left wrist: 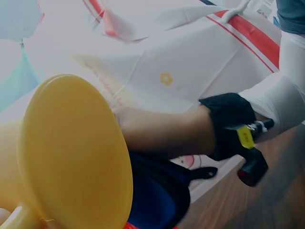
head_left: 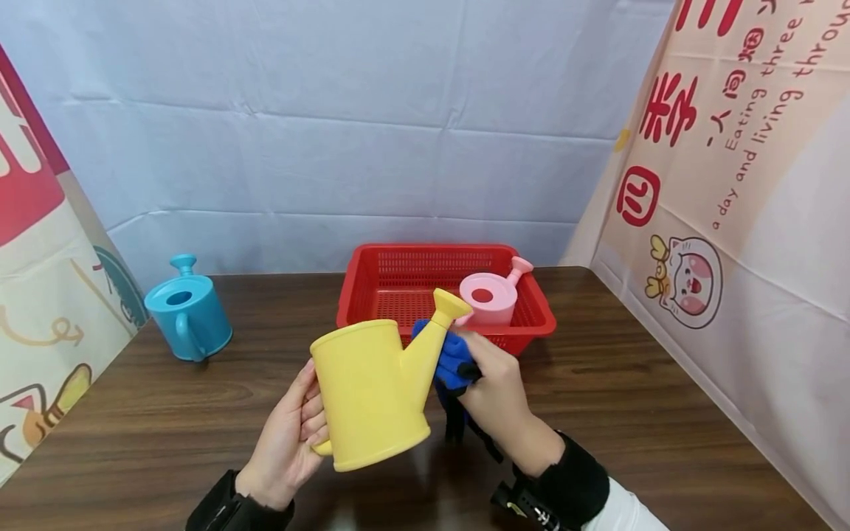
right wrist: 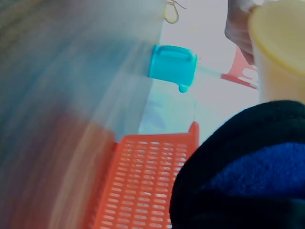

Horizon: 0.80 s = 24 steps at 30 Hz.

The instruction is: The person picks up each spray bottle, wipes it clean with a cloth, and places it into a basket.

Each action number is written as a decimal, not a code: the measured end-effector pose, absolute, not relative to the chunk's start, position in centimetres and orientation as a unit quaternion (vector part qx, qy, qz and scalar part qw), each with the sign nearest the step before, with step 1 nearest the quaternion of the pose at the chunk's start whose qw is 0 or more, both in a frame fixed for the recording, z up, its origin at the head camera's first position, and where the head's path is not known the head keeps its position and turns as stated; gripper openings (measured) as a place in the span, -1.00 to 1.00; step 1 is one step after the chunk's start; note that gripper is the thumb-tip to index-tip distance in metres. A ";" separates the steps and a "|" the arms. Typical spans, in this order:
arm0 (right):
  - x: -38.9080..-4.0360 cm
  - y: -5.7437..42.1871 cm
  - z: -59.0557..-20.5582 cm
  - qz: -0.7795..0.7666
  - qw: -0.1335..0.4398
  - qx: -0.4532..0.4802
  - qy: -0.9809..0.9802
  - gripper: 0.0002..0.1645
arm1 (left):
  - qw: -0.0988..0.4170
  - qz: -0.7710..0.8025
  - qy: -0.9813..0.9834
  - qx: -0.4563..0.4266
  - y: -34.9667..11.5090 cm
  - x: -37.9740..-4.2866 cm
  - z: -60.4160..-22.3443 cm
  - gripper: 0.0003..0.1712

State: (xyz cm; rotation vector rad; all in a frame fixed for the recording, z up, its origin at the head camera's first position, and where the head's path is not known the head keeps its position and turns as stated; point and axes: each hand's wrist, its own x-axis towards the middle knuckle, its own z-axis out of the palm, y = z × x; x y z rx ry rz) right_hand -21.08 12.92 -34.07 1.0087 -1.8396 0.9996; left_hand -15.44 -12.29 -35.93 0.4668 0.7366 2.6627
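My left hand grips a yellow watering can at its handle side, tilted in front of me with the spout pointing up to the right. The can's flat base fills much of the left wrist view. Just behind the spout, my right hand holds a blue cloth with black trim bunched against the can. In the left wrist view, the cloth shows a black edge and a small black loop. Part of the cloth is hidden behind the spout.
A red perforated basket stands at the back of the brown table, with a pink watering can inside at its right. On the table's left side is a blue watering can. Printed cloth hangs on both sides.
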 end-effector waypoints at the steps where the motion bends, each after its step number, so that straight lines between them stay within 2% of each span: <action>1: -21.1 13.0 -33.9 0.402 0.398 0.385 -0.729 -0.55 | 0.171 0.936 0.260 0.166 -12.3 -15.4 -36.0 -0.52; 4: -21.2 13.4 -33.6 0.423 0.392 0.351 -0.738 -0.46 | 0.170 0.934 0.263 0.173 -12.3 -15.3 -36.1 -0.51; 7: -21.2 13.4 -33.7 0.432 0.381 0.337 -0.745 -0.48 | 0.158 0.933 0.277 0.165 -12.2 -15.2 -36.2 -0.53; 15: -20.4 12.6 -34.9 0.389 0.337 0.396 -0.760 -0.48 | 0.099 0.933 0.315 0.142 -11.9 -15.0 -35.9 -0.60; 20: -19.9 12.2 -35.2 0.346 0.340 0.414 -0.771 -0.52 | 0.037 0.930 0.346 0.122 -11.9 -14.9 -35.5 -0.60; 24: -19.6 12.2 -35.1 0.337 0.333 0.415 -0.777 -0.38 | -0.033 0.918 0.371 0.138 -12.0 -14.6 -35.4 -0.60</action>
